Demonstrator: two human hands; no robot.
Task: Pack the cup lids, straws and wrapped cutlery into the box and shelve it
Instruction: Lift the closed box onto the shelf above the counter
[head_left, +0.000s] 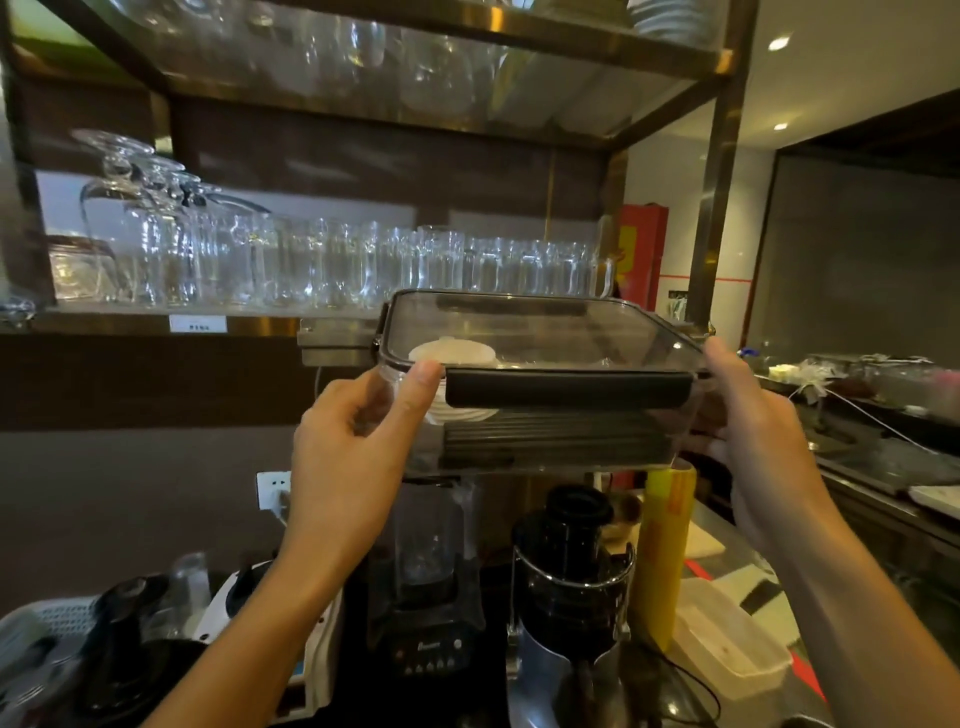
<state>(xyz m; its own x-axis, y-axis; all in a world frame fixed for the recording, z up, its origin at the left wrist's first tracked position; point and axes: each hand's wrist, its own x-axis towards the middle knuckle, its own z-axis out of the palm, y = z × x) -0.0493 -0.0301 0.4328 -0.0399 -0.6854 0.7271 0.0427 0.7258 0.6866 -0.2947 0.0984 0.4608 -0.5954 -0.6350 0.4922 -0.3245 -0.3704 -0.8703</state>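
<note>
While both hands hold it up in front of the glassware shelf (130, 312), the clear lidded box (540, 332) sits level at the centre of the view, its long axis running from 9 to 3 o'clock and its dark front latch (569, 389) facing the person. One left hand (353, 457) takes the 9 o'clock end, thumb curled over the lid's rim and fingers wrapped under the corner, so that grip is clamped on the box; one right hand (753, 436) clasps the 3 o'clock end likewise (its fingertips are hidden behind the wall). Inside, a stack of white cup lids (452, 353) lies at the 9 o'clock end; their count cannot be told. Dark straws (556, 431) lie along the long axis, too many and too blurred to count. Below, at 6 o'clock, one blender (426, 571), one black juicer (571, 587) and one yellow roll (667, 551) stand on the tabletop (727, 525).
</note>
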